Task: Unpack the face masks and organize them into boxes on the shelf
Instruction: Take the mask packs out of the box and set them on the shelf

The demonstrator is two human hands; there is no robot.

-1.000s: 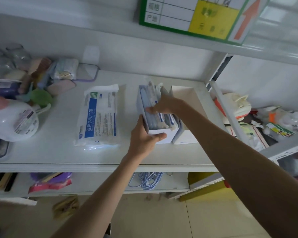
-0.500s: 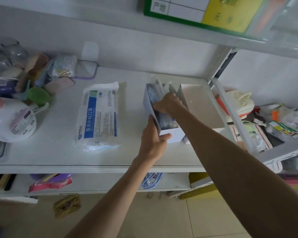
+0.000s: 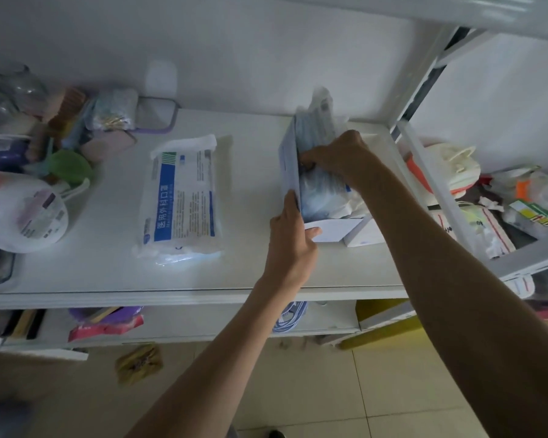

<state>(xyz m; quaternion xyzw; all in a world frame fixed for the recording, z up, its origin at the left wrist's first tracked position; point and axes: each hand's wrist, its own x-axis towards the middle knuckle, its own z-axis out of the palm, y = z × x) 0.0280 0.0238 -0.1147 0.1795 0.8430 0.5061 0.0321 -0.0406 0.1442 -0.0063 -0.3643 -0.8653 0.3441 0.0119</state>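
White cardboard box (image 3: 328,230) sits on the shelf (image 3: 203,279), right of centre, near end facing you. Your left hand (image 3: 293,238) clamps that near-left corner: thumb wrapped over the front panel, fingers (image 3: 290,205) flat up the outside of the left wall. Firm closed grip on the card, nothing else in it.

Just past that, the face masks (image 3: 321,191) stand on edge inside the box, blue-grey, in crinkly clear film. Some poke above the rim at the far end. Your right hand (image 3: 339,153) is on top of the stack, curled down, pressing or pinching the bundle against the left wall. Fingertips are buried in the masks, so I can't tell if they're actually pinching a bundle or just pushing.

Handling call: masks are light, soft, compressible; the film looks slippery. They'll splay or slide if you take them by one edge. Grip across the whole bundle's thickness, mid-length, and keep pressure toward the wall. Box is thin card and will probably bow, so keep the left hand at the corner where it's stiffest.

Second white box (image 3: 366,238) touches the first on its right, mostly hidden by your forearm.

Left of the box, well apart: sealed mask pack (image 3: 182,200), blue label, lying flat, unopened. Likely next in.

Far left: clutter of bags and containers, not relevant.
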